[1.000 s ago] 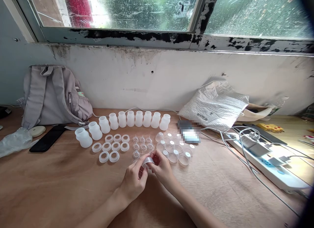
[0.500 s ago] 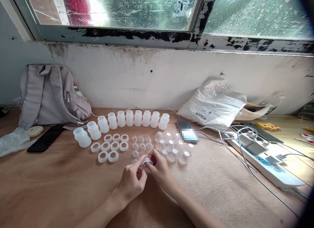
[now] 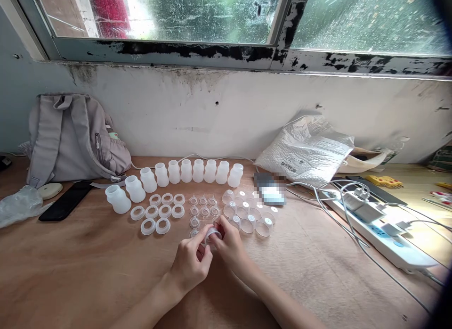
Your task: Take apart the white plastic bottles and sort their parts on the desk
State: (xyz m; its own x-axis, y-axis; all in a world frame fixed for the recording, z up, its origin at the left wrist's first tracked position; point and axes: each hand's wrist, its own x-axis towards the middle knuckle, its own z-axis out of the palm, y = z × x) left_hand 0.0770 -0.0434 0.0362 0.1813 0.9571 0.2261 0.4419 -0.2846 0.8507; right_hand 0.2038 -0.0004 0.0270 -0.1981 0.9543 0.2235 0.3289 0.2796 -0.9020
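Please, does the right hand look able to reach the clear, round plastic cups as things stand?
Probably yes: the clear, round plastic cups lie close beside the right hand, with nothing visible between, though that hand holds a translucent, round plastic piece.

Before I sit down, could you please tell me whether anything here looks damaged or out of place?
Yes: the window frame is patchy, with black areas breaking its pale surface, and dark stains mark the wall beneath. At right, loose cables loop untidily over the power strip. The white bottles stand in a neat curved row.
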